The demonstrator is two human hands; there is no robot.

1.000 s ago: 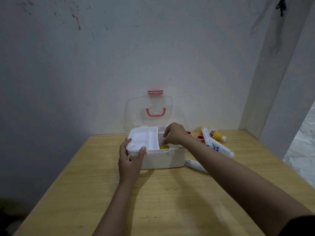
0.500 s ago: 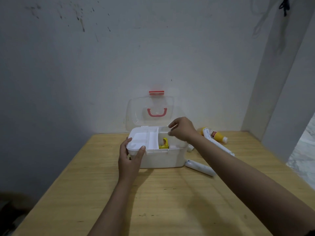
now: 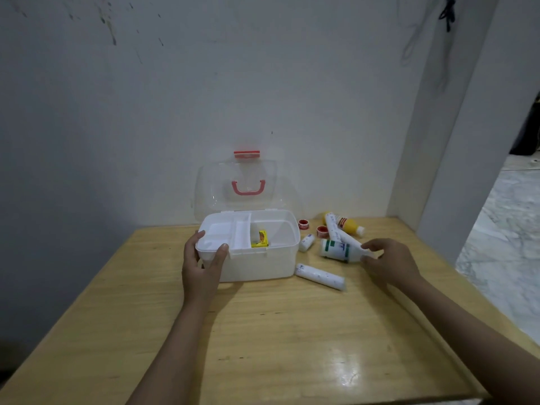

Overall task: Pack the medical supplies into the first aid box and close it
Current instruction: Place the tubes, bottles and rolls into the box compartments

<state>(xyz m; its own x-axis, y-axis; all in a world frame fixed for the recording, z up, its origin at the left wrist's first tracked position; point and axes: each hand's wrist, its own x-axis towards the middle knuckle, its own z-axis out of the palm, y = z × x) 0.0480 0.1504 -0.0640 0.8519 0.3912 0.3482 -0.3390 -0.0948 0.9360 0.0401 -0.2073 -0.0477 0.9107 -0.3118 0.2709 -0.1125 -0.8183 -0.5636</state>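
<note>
Since a second earlier, the right hand (image 3: pixel 390 263) had left the first aid box (image 3: pixel 257 258) and reached right to the white bottle (image 3: pixel 339 250) lying on the surface (image 3: pixel 292 346). The left hand (image 3: pixel 201 264) gripped the box's left front corner, steadying it. A yellow packet (image 3: pixel 260 239) stood inside. The right fingers were closing round the bottle's neck, not yet clearly gripping. Best to pinch it firmly, then lift it clear of the neighbouring tubes.

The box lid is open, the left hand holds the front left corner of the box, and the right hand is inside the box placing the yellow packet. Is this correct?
Not quite. In the head view the right hand is outside the first aid box, on the white bottle with green bands lying on the table. The lid is open, and the left hand holds the front left corner.
</note>
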